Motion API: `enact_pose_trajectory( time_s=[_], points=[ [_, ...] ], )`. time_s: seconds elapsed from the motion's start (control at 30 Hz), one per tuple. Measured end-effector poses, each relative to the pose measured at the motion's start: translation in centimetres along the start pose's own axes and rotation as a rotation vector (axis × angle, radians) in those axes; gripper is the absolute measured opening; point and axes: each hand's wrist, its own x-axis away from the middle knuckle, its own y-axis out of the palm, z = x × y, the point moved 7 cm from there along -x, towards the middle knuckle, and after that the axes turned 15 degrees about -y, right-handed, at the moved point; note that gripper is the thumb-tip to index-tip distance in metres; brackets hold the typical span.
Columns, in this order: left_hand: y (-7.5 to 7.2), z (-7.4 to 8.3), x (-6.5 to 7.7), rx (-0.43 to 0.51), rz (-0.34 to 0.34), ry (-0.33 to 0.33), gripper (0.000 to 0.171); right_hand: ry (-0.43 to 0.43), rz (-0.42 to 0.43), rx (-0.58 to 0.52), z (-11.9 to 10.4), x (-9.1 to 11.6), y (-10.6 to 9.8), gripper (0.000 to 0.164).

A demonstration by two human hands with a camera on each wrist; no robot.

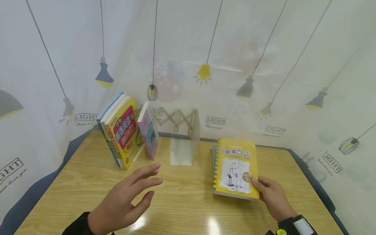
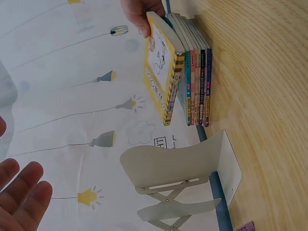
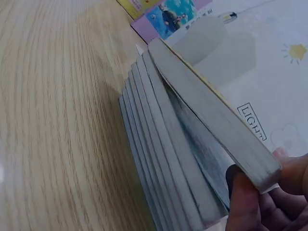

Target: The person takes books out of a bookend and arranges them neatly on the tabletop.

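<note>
My right hand [image 1: 273, 195] pinches the right edge of a yellow book [image 1: 235, 169] with a cartoon figure on its cover. In the right wrist view the thumb lies on its cover and fingers beneath, its near end tilted up off a stack of thinner books [image 3: 159, 144]. Several coloured spines of that stack [image 2: 197, 86] show in the left wrist view. My left hand [image 1: 126, 199] hovers over the table, fingers spread and holding nothing. Ahead of it stand a white folding bookend [image 1: 182, 150] and a purple book [image 1: 148, 130] leaning at its left side.
Upright books with a yellow cover [image 1: 123, 130] in front stand at the table's back left. The wooden table [image 1: 176, 199] meets a hanging cloth [image 1: 182, 39] printed with lamps along its back and sides.
</note>
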Motion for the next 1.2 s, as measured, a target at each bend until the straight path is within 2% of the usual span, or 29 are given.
enact_pose_trajectory(
  time_s=[0.13, 0.27, 0.43, 0.7, 1.0, 1.2],
  points=[
    [0.1, -0.3, 0.2, 0.002, -0.005, -0.013, 0.035, 0.016, -0.051, -0.005, 0.6, -0.4, 0.1, 0.060],
    [0.2, -0.4, 0.2, 0.002, -0.002, -0.022, 0.036, 0.027, -0.076, 0.036, 0.8, -0.9, 0.1, 0.062],
    [0.4, -0.6, 0.3, -0.003, -0.004, -0.034, 0.036, 0.028, -0.068, 0.092, 0.7, -1.2, 0.0, 0.067],
    [0.9, -1.1, 0.5, -0.021, -0.033, -0.064, 0.038, 0.034, -0.035, 0.243, 0.6, -1.2, -0.2, 0.077],
    [1.1, -1.3, 0.5, -0.041, -0.068, -0.119, 0.043, 0.024, 0.015, 0.342, 0.0, -0.9, -0.7, 0.070],
    [1.2, -1.6, 0.5, -0.072, -0.076, -0.153, 0.048, -0.048, 0.044, 0.443, -1.1, -0.8, -0.8, 0.061]
  ],
)
